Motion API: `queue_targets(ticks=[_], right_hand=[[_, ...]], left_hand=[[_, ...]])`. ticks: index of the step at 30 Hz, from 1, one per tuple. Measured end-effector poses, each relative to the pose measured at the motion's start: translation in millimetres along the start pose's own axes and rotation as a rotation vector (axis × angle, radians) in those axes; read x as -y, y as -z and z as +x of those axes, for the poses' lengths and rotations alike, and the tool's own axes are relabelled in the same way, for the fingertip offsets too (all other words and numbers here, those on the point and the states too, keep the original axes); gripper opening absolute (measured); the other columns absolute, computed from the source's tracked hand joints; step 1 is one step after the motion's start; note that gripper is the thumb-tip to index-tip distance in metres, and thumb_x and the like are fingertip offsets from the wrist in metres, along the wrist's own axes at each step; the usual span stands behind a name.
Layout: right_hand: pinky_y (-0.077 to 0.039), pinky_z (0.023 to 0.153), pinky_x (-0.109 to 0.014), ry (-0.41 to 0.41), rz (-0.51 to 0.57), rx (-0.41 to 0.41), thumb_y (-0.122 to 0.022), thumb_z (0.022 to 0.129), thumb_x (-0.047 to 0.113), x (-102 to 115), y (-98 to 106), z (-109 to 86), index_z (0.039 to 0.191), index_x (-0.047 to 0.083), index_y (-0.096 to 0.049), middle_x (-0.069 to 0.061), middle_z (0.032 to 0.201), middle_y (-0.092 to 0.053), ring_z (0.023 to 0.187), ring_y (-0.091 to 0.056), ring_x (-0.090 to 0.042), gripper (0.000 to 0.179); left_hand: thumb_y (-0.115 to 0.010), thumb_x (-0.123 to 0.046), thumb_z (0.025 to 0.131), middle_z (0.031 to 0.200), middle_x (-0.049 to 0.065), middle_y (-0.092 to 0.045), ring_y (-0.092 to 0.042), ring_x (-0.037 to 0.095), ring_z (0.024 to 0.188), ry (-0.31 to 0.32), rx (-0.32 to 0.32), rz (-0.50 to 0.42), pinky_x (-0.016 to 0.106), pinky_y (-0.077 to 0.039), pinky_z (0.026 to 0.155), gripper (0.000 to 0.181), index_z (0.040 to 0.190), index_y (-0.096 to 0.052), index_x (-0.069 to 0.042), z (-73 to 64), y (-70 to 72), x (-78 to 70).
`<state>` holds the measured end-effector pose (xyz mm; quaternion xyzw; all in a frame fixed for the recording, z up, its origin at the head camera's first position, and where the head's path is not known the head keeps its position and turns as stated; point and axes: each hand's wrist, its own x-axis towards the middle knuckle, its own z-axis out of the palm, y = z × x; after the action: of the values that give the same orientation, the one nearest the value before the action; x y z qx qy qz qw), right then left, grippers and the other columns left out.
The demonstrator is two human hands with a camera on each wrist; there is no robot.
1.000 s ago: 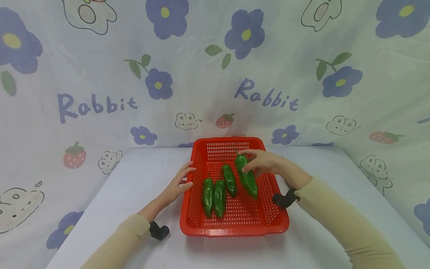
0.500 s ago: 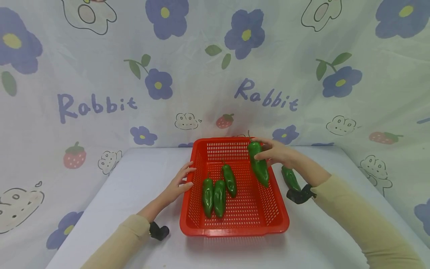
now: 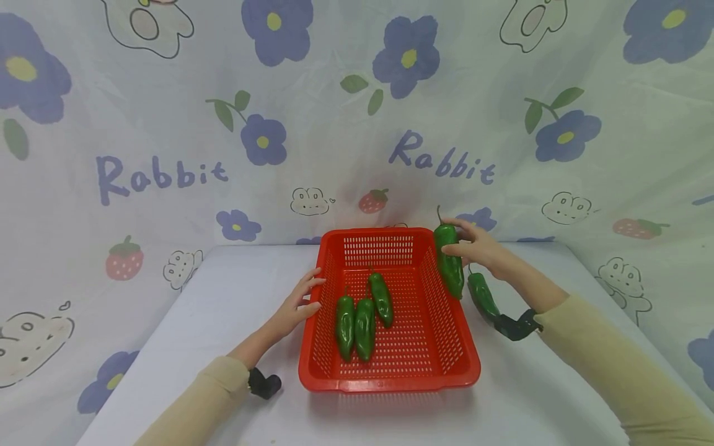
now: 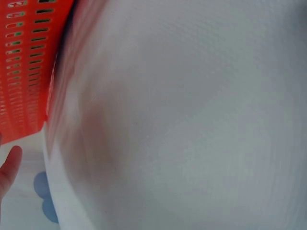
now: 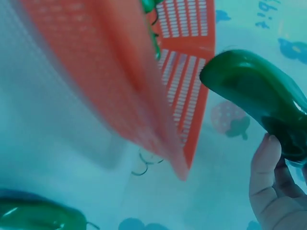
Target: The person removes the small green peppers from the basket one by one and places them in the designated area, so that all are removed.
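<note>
In the head view my right hand pinches a green chili pepper near its stem end, above the right rim of a red plastic basket. The right wrist view shows the held pepper raised clear of the basket wall, its tip toward the basket. My left hand rests its spread fingers against the basket's left rim. Inside lie three more peppers: one on the left, one beside it and one farther back.
Another green pepper lies on the white table right of the basket, partly hidden by the black wrist camera. Behind the table hangs a printed cloth with flowers and rabbits.
My right hand has carried the pepper up and rightward from inside the basket to its right rim. The pepper on the table has come into sight. The left hand stays put.
</note>
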<state>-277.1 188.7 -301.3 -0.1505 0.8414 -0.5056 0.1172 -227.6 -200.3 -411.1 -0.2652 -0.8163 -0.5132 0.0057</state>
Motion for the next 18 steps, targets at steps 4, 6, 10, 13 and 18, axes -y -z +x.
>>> queue_targets(ticks=[4,6,10,13,18], right_hand=[[-0.048,0.07,-0.033,0.022,0.009,-0.052,-0.058,0.087,0.019,-8.1,6.0,-0.1,0.141,0.011,-0.026,-0.026,0.122,-0.045,0.083,-0.057,-0.021,0.064],[-0.049,0.069,-0.033,0.034,0.016,-0.075,-0.058,0.087,0.018,-12.4,9.3,0.2,0.141,0.01,-0.026,-0.025,0.118,-0.045,0.078,-0.057,-0.019,0.063],[-0.05,0.068,-0.032,0.043,0.008,-0.117,-0.059,0.087,0.019,-19.3,15.4,-0.4,0.141,0.009,-0.023,-0.023,0.115,-0.046,0.074,-0.058,-0.012,0.065],[-0.05,0.067,-0.03,0.036,0.0,-0.147,-0.058,0.088,0.02,-23.4,19.7,-1.5,0.143,0.008,-0.021,-0.022,0.115,-0.046,0.073,-0.056,-0.008,0.067],[-0.05,0.066,-0.027,0.016,-0.011,-0.181,-0.057,0.089,0.021,-33.6,27.1,-1.8,0.144,0.007,-0.016,-0.025,0.121,-0.043,0.073,-0.055,-0.004,0.07]], left_hand=[[-0.049,-0.013,0.087,0.15,0.016,-0.015,-0.036,0.036,0.119,-0.009,-0.008,0.005,0.042,-0.042,0.085,0.049,0.133,-0.038,-0.001,1.3,-0.2,21.5],[-0.05,-0.016,0.086,0.151,0.014,-0.015,-0.036,0.035,0.119,-0.01,-0.011,0.008,0.041,-0.042,0.085,0.05,0.133,-0.038,-0.004,1.5,-0.2,28.1],[-0.05,-0.017,0.086,0.151,0.012,-0.014,-0.035,0.036,0.12,0.0,-0.013,0.004,0.044,-0.041,0.086,0.05,0.133,-0.039,-0.005,1.6,-0.4,29.8],[-0.05,-0.018,0.087,0.151,0.012,-0.015,-0.035,0.035,0.119,-0.001,-0.014,0.004,0.042,-0.041,0.086,0.049,0.133,-0.039,-0.005,1.7,-0.4,29.5],[-0.05,-0.016,0.087,0.151,0.013,-0.014,-0.036,0.033,0.119,-0.007,-0.014,-0.002,0.038,-0.043,0.086,0.049,0.133,-0.039,-0.005,1.9,-0.9,29.7]])
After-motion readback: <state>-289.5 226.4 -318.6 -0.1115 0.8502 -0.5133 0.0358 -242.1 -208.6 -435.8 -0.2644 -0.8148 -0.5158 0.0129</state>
